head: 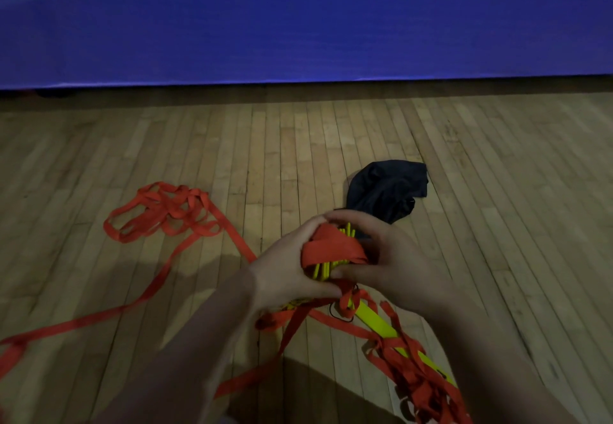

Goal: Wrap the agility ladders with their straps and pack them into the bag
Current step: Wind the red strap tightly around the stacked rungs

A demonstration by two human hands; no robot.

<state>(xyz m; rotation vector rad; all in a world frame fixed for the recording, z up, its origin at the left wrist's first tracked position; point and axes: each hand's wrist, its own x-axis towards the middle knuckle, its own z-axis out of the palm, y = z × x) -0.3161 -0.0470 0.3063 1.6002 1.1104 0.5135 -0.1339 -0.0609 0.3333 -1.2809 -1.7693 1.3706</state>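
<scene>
Chiefly, risk to ladder (326,269): rungs fanning out of the bundle on any easing of grip before the wrap is tight; judged from uneven yellow ends poking past the turns
Risk to strap (331,249): turns sliding off the upper end, being bunched close to the tips; long slack tail apt to snag or twist on being pulled in
Risk from tangle (162,211): probable knotting on drawing the tail through it; looped heap well to the left, joined to the bundle by a run of webbing across the floor (497,191)
Look of ladder: flat yellow rungs stacked together; held above the floor at centre, just in front of the bag (388,191); lower end slanting down to the right among loose red loops
Look of strap: red, flat, limp; several overlapping turns round the upper end; most of it not yet wound
Left hand (288,267): grasping the bundle from the left; fingers over the red turns
Right hand (394,257): grasping the bundle from the right; fingers curled over the top, thumb beneath
Bag: dark, crumpled, lying on the floor; mouth not made out
Floor: pale wooden boards
Wall (298,41): blue, with large white lettering; well behind
</scene>
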